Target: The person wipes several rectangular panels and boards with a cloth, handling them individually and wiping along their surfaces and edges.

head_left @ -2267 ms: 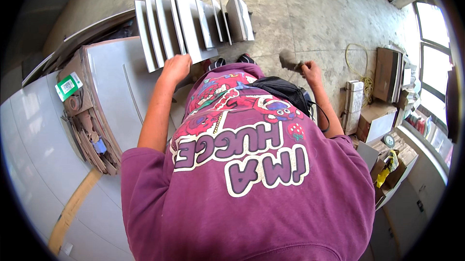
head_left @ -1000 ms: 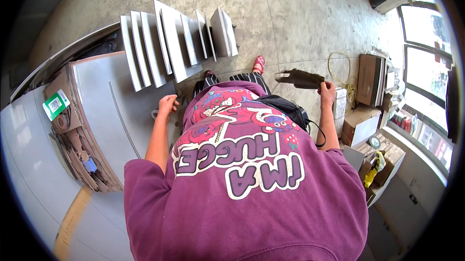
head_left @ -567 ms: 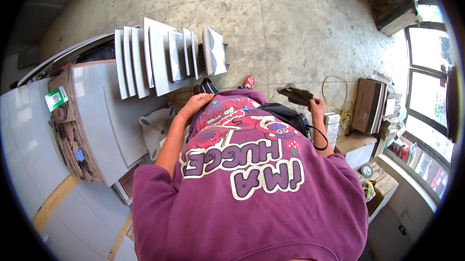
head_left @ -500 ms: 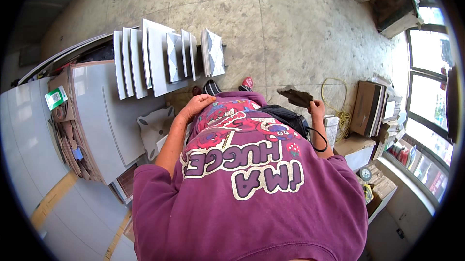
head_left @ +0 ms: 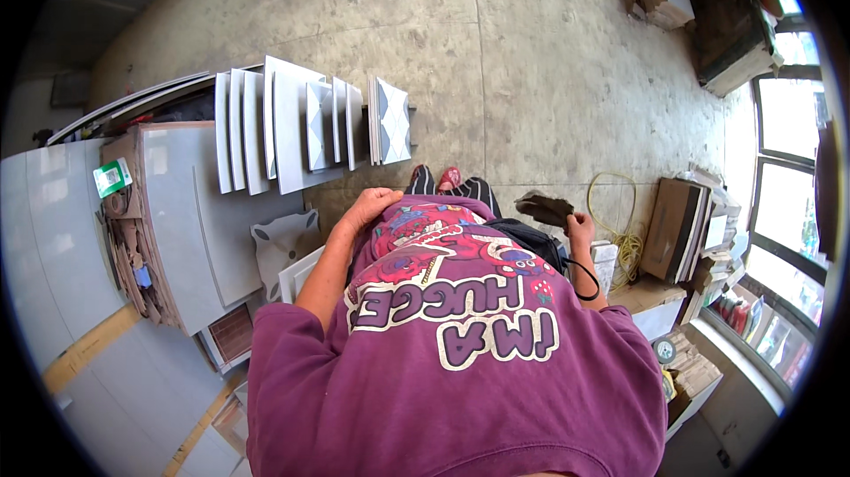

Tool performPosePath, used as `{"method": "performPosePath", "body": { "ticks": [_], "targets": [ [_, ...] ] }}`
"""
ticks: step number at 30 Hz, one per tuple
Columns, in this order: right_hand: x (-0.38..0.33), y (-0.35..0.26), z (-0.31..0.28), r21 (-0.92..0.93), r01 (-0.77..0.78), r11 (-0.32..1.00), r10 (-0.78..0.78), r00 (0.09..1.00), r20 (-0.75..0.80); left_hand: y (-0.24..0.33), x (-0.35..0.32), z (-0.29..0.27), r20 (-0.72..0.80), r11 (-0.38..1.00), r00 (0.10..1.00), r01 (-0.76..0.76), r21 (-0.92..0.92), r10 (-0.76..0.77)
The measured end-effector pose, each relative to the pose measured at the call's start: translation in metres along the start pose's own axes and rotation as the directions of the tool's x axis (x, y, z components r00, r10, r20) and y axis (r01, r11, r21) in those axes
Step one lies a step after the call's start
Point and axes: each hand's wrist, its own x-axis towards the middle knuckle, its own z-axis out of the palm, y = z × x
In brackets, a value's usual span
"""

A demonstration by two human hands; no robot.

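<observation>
- The right hand (head_left: 580, 227) is closed around a dark, limp piece, seemingly a rag or glove (head_left: 544, 207), held out in front of the body above the concrete floor (head_left: 549, 79).
- The left hand (head_left: 372, 205) rests empty against the front of the purple shirt (head_left: 460, 362), fingers loosely curled, holding nothing.
- The nearest work is the row of grey panels (head_left: 292, 127) standing on edge on the floor ahead and to the left, leaning side by side.
- In my judgement, handling one of these well means gripping a single panel at its top edge with the free hand and keeping it upright so that its neighbours do not tip.
- The dark piece would be best kept clear of the panels' corners, or used as padding against the sharp edges.
- To the left a large grey slab (head_left: 190, 229) and stacked boards (head_left: 124, 247) crowd the floor right up to the feet.
- To the right, boxes (head_left: 677, 229) and a coiled yellow cord (head_left: 624, 242) lie near; the cord is a snag risk.
- The open room lies straight ahead, across the bare floor beyond the panels.
</observation>
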Motion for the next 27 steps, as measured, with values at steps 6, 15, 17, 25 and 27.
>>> {"method": "performPosePath", "body": {
  "ticks": [6, 15, 17, 25, 27],
  "targets": [
    [0.018, -0.017, -0.005, -0.022, 0.002, 1.000, -0.002, 1.000, 0.010, 0.002, 0.023, -0.001, -0.081, 0.975, 0.991, -0.089, 0.204, 0.108],
    [0.073, -0.077, 0.010, 0.020, 0.027, 0.999, -0.027, 1.000, 0.009, 0.067, 0.070, -0.022, -0.326, 0.967, 0.933, -0.210, -0.146, 0.153],
    [0.089, -0.101, 0.014, -0.015, 0.049, 0.999, -0.049, 0.998, 0.026, 0.111, 0.074, -0.023, -0.316, 0.923, 0.934, -0.259, -0.285, 0.165],
    [0.178, -0.196, 0.031, -0.030, 0.130, 0.991, -0.128, 0.990, 0.061, 0.330, 0.028, -0.021, -0.139, 0.324, 0.511, -0.708, -0.627, 0.848],
    [0.200, -0.221, 0.036, 0.014, 0.134, 0.991, -0.135, 0.989, 0.058, 0.383, 0.004, -0.023, -0.045, 0.196, 0.295, -0.734, -0.650, 0.954]
  ]
}}
